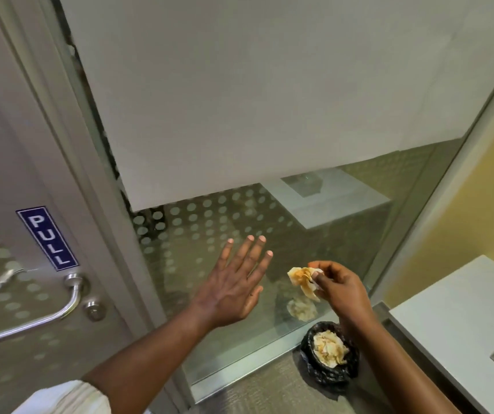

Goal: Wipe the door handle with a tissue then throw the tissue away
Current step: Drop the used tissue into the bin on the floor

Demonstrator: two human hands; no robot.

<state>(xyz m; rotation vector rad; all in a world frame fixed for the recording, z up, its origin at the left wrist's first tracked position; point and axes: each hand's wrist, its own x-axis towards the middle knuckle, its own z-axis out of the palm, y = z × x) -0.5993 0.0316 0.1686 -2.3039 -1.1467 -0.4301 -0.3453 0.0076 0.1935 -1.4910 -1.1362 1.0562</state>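
The silver lever door handle (pixel 30 316) sits at the lower left on a grey door, under a blue PULL sign (pixel 47 238). My right hand (pixel 342 289) pinches a crumpled, yellow-stained tissue (pixel 304 282) in its fingertips, held in the air above a small bin lined with a black bag (pixel 329 358) on the floor. That bin holds other crumpled tissues. My left hand (pixel 233 282) is spread flat with fingers apart, holding nothing, in front of the glass panel between the door and the bin.
A glass wall (pixel 209 228) with frosted dots and a large white frosted band stands straight ahead, reflecting the tissue. A white counter (pixel 461 318) juts in at the right beside a yellow wall. Grey carpet covers the floor near the bin.
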